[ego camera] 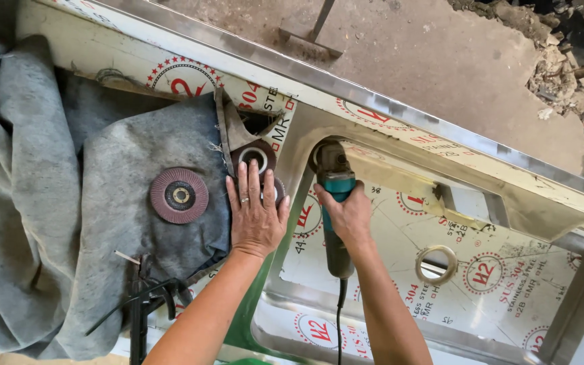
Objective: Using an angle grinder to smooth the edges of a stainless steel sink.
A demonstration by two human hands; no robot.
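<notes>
My right hand [349, 213] grips a teal and grey angle grinder [336, 186], whose head sits against the upper left corner of a stainless steel sink basin [488, 284]. The grinder's black cord [338, 324] runs down toward me. My left hand [255, 209] lies flat, fingers spread, on the sink's rim at the edge of a grey felt cloth [103, 223], partly covering two abrasive discs [255, 157]. A maroon flap disc [179, 195] lies on the cloth just left of that hand.
The sheet-metal sink top [400, 111] wears a white protective film with red round marks. A drain hole [436, 263] opens in the basin floor. Black metal tools [144, 297] lie at the lower left. Beyond the sink is concrete floor with rubble [562, 67] at the top right.
</notes>
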